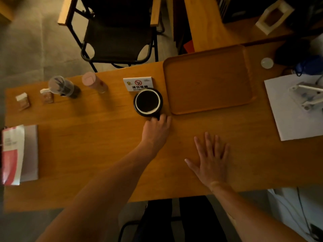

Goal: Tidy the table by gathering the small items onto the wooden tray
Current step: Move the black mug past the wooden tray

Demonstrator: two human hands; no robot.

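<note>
The left hand (156, 131) reaches forward to the black mug (148, 102) and its fingers curl around the handle at the near side of the mug, so it grips the handle, though the handle itself is mostly hidden under the fingers. The mug stands upright on the wooden table (87, 137), just beside the left edge of the wooden tray (208, 79), not on it. The tray lies flat at the far side of the table and nothing is seen inside it. Directly behind the mug stands a small white no-smoking sign (138, 82), partly covered by the mug rim. More to the left are a pink-capped tube (94, 82), a clear container with dark sticks (63, 86), and two small brown packets (46, 96) (22, 101), all well apart from the tray. The right hand (212, 159) lies flat on the table with the fingers straight and spread, holding nothing. At the right end of the table is a white sheet (286, 119) with a grey metal device (307, 97) on it.
</note>
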